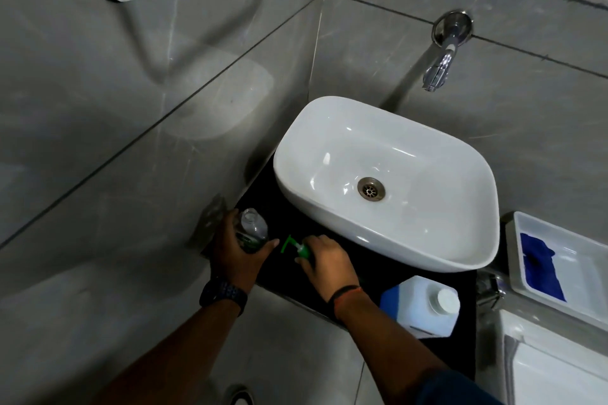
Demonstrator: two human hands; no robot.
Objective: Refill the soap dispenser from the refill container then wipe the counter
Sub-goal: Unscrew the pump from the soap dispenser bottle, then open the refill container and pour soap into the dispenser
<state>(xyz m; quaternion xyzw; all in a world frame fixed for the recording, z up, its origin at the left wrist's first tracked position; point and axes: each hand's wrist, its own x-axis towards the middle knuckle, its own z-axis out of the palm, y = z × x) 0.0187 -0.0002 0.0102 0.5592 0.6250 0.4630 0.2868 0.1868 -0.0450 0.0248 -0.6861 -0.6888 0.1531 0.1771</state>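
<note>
Gripping dispenser (252,233) (neck open): left hand (235,251) | right hand (325,261) closed on green pump (297,246) at counter (394,276) | refill jug (419,306) capped, right of it

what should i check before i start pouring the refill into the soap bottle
1. Dispenser bottle open at the neck: ok, the pump is off.
2. Bottle steadied: ok, left hand grips it upright on the black counter.
3. Green pump set aside: not ok, right hand is holding it at the counter.
4. Refill container uncapped: not ok, its white cap is on.
5. A hand free to lift the container: not ok, both hands are occupied.
6. Wiping cloth at hand: ok, a blue cloth lies in the white tray to the right.
</note>
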